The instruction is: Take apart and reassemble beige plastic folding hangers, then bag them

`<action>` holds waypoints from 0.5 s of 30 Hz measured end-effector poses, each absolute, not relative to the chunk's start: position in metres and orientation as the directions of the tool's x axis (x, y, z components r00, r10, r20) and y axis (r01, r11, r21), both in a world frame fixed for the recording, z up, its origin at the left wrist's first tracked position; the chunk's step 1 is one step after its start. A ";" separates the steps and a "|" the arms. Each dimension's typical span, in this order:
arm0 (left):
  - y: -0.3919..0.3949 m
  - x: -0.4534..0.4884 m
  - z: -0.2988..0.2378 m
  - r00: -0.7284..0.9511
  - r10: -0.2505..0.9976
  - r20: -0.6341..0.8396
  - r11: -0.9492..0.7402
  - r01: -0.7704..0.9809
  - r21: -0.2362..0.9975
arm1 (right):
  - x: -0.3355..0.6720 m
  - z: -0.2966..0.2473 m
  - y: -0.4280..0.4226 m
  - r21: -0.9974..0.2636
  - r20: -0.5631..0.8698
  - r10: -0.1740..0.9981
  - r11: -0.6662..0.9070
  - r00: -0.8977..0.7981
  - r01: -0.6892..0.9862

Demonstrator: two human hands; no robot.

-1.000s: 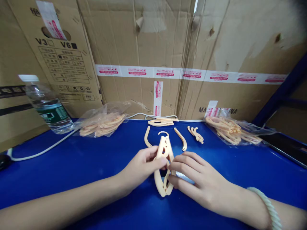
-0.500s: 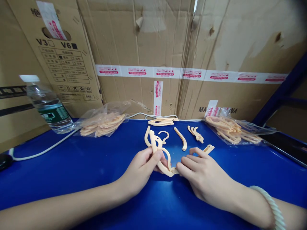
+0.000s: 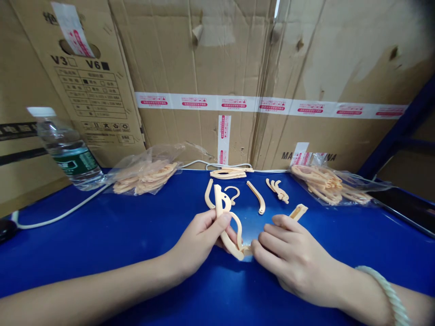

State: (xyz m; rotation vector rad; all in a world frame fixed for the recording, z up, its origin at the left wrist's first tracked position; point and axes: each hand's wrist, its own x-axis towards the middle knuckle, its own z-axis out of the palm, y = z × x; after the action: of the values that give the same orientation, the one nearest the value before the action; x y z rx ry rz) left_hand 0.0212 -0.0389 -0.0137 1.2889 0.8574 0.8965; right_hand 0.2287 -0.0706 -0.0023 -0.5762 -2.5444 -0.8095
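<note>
Peach plastic hanger in firm grasp of left hand and right hand.

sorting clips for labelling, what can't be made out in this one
Head view only.
Joint of the peach plastic hanger: covered by fingers of the right hand.
Pieces in the left plastic bag: blurred by crinkled film, uncountable.
Dark object at the left edge: cut off.
Box label print: too small.
</note>
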 end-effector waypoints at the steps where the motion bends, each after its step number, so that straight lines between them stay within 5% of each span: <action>1: -0.038 0.021 -0.014 0.397 0.916 -0.050 0.096 -0.096 0.991 | 0.230 -0.001 -0.070 0.478 0.498 0.230 0.732 -0.836 0.485; 3: -0.037 0.020 -0.013 0.357 0.930 -0.091 0.156 -0.160 0.975 | 0.235 0.003 -0.067 0.494 0.526 0.206 0.715 -0.825 0.494; 9: -0.037 0.021 -0.009 0.360 0.927 -0.111 0.187 -0.184 0.965 | 0.266 0.013 -0.042 0.173 0.623 0.407 0.761 -0.668 0.625; 15: -0.037 0.021 -0.011 0.351 0.929 -0.113 0.184 -0.175 0.967 | 0.288 0.007 -0.013 0.162 0.510 0.530 0.714 -0.677 0.681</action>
State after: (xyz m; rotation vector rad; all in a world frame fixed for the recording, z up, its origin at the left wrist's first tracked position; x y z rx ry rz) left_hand 0.0211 -0.0370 -0.0105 1.0952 0.8786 0.9398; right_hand 0.2882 -0.0130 0.0067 -0.9313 -2.4884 -0.4760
